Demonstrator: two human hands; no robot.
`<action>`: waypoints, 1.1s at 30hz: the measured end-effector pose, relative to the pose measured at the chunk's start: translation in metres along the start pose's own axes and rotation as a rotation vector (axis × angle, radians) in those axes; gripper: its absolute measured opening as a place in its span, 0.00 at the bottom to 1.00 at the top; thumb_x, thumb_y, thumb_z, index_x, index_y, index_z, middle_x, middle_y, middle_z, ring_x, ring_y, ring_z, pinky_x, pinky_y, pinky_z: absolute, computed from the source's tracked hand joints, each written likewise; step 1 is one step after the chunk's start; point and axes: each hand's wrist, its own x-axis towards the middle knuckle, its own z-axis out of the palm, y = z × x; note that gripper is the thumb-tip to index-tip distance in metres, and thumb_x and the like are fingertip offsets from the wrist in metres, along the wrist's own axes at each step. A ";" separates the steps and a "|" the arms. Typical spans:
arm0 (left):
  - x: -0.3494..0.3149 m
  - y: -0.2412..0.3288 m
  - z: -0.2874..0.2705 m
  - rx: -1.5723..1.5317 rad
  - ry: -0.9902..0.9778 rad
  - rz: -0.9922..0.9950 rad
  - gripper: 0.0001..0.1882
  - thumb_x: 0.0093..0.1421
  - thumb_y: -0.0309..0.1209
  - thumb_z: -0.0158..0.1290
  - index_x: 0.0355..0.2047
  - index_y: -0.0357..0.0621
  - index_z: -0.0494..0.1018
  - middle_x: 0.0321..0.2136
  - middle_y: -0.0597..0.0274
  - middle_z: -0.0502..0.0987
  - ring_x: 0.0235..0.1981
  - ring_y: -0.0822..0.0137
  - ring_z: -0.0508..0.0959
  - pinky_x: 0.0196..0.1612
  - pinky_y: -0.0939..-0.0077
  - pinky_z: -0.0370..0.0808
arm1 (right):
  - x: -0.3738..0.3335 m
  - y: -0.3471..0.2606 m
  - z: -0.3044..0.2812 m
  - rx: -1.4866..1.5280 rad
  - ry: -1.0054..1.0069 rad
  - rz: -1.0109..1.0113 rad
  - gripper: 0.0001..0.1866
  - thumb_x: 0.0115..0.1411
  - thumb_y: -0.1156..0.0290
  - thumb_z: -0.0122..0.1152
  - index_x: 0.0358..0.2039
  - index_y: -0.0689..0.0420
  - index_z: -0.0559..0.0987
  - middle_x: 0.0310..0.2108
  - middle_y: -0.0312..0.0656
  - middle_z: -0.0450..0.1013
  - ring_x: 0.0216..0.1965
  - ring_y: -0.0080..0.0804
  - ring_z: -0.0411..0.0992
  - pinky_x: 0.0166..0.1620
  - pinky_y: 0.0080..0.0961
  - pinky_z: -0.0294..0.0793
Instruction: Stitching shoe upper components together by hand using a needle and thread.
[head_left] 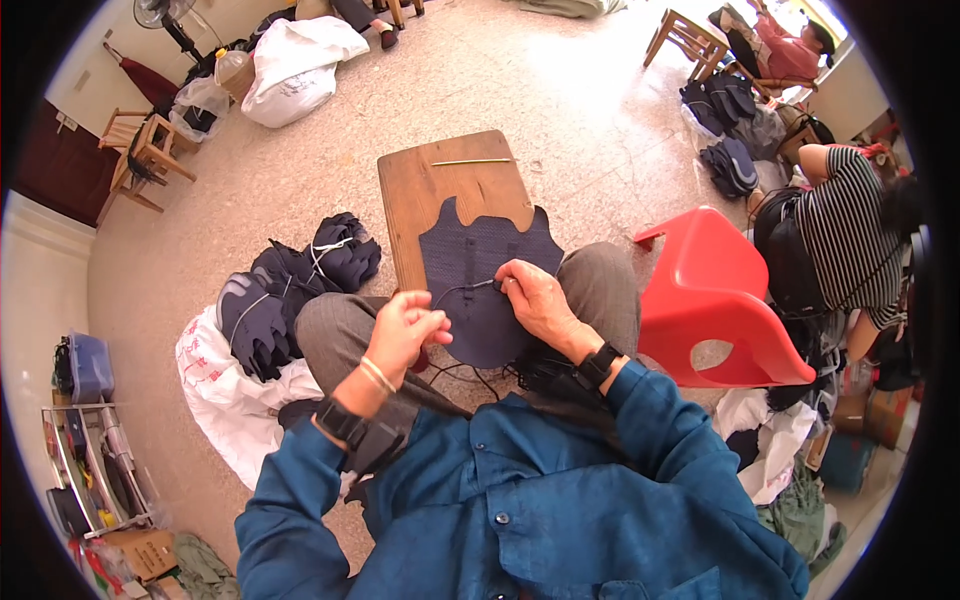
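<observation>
In the head view, both forearms reach up from the lower edge over a dark navy fabric piece (pixel 478 335), which lies partly on a wooden bench top (pixel 406 195) and partly between the knees. The right hand (pixel 538 298) is palm down, thumb and fingers pinching a thin tool (pixel 484 284) above the fabric. The left hand (pixel 408 328) is raised at the fabric's left edge with fingers curled; whether they grip the thin dark cord (pixel 447 291) near them cannot be told. A white sack (pixel 222 405) bears red printing and a cardboard box (pixel 145 553) dark printing. The tool's rear end is hidden by the right fingers, its tip hard to make out.
</observation>
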 end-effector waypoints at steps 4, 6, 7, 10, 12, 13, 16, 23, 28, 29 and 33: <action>-0.035 -0.042 0.007 -0.476 -0.211 -0.194 0.15 0.67 0.29 0.56 0.51 0.37 0.71 0.42 0.52 0.80 0.47 0.58 0.81 0.52 0.67 0.78 | 0.003 0.002 -0.003 0.108 -0.051 0.049 0.06 0.63 0.74 0.53 0.38 0.61 0.76 0.35 0.50 0.77 0.40 0.49 0.77 0.45 0.39 0.75; -0.049 -0.030 0.037 -0.457 -0.179 -0.222 0.15 0.68 0.31 0.55 0.50 0.36 0.71 0.42 0.53 0.80 0.48 0.59 0.81 0.52 0.66 0.79 | 0.006 0.004 -0.010 0.139 -0.067 0.076 0.07 0.63 0.74 0.54 0.38 0.62 0.77 0.33 0.49 0.77 0.39 0.48 0.78 0.44 0.38 0.76; -0.051 -0.021 0.049 -0.455 -0.184 -0.170 0.14 0.69 0.32 0.54 0.50 0.35 0.71 0.41 0.54 0.81 0.46 0.59 0.81 0.51 0.65 0.80 | 0.008 0.007 -0.013 0.194 -0.120 0.140 0.07 0.62 0.74 0.54 0.38 0.62 0.77 0.32 0.49 0.78 0.38 0.44 0.78 0.43 0.36 0.76; -0.025 0.004 0.058 -0.060 -0.135 0.007 0.15 0.70 0.33 0.53 0.51 0.36 0.71 0.39 0.55 0.81 0.41 0.60 0.83 0.48 0.64 0.81 | 0.011 0.010 -0.016 0.262 -0.183 0.192 0.08 0.61 0.74 0.54 0.38 0.62 0.78 0.30 0.47 0.78 0.35 0.38 0.79 0.41 0.33 0.77; 0.005 0.019 0.056 -0.174 -0.153 0.120 0.12 0.71 0.32 0.51 0.49 0.36 0.73 0.36 0.56 0.82 0.36 0.62 0.84 0.43 0.67 0.83 | 0.011 0.014 -0.013 0.227 -0.184 0.137 0.08 0.61 0.76 0.54 0.38 0.62 0.78 0.29 0.45 0.78 0.32 0.32 0.78 0.39 0.29 0.77; 0.016 0.029 0.055 -0.302 -0.169 0.140 0.12 0.70 0.31 0.51 0.48 0.36 0.73 0.37 0.55 0.82 0.36 0.62 0.84 0.43 0.66 0.83 | 0.010 0.011 -0.013 0.227 -0.182 0.136 0.08 0.61 0.76 0.54 0.38 0.62 0.78 0.29 0.45 0.78 0.32 0.32 0.78 0.39 0.29 0.77; 0.055 0.031 0.051 -0.785 -0.149 0.000 0.10 0.70 0.31 0.51 0.45 0.38 0.74 0.40 0.51 0.82 0.40 0.58 0.84 0.47 0.61 0.82 | 0.011 0.002 -0.015 0.314 -0.175 0.245 0.07 0.63 0.75 0.54 0.38 0.62 0.79 0.29 0.43 0.79 0.31 0.28 0.77 0.37 0.26 0.77; 0.082 0.015 0.003 0.130 0.206 0.210 0.07 0.62 0.31 0.61 0.36 0.42 0.75 0.25 0.68 0.75 0.22 0.76 0.75 0.29 0.78 0.78 | 0.012 0.000 -0.013 0.294 -0.188 0.267 0.07 0.63 0.74 0.55 0.39 0.60 0.79 0.31 0.43 0.79 0.32 0.33 0.79 0.39 0.30 0.78; 0.065 -0.006 0.003 0.577 0.131 0.572 0.11 0.51 0.23 0.66 0.32 0.39 0.75 0.26 0.69 0.75 0.24 0.78 0.72 0.31 0.83 0.72 | 0.015 -0.003 0.001 -0.231 -0.098 -0.032 0.09 0.59 0.67 0.63 0.40 0.53 0.79 0.34 0.47 0.79 0.39 0.51 0.78 0.42 0.43 0.77; 0.063 -0.006 0.005 0.652 0.132 0.606 0.11 0.50 0.23 0.67 0.32 0.38 0.75 0.26 0.68 0.75 0.23 0.78 0.72 0.30 0.81 0.72 | 0.016 -0.002 0.003 -0.303 -0.100 -0.070 0.10 0.59 0.66 0.63 0.40 0.53 0.79 0.34 0.46 0.79 0.39 0.50 0.78 0.42 0.43 0.77; 0.067 -0.009 0.011 0.651 0.147 0.571 0.10 0.49 0.24 0.66 0.31 0.39 0.77 0.29 0.58 0.74 0.28 0.64 0.77 0.34 0.71 0.75 | 0.025 -0.003 0.000 -0.298 -0.149 -0.071 0.13 0.57 0.66 0.66 0.42 0.53 0.78 0.36 0.46 0.79 0.39 0.49 0.78 0.41 0.43 0.76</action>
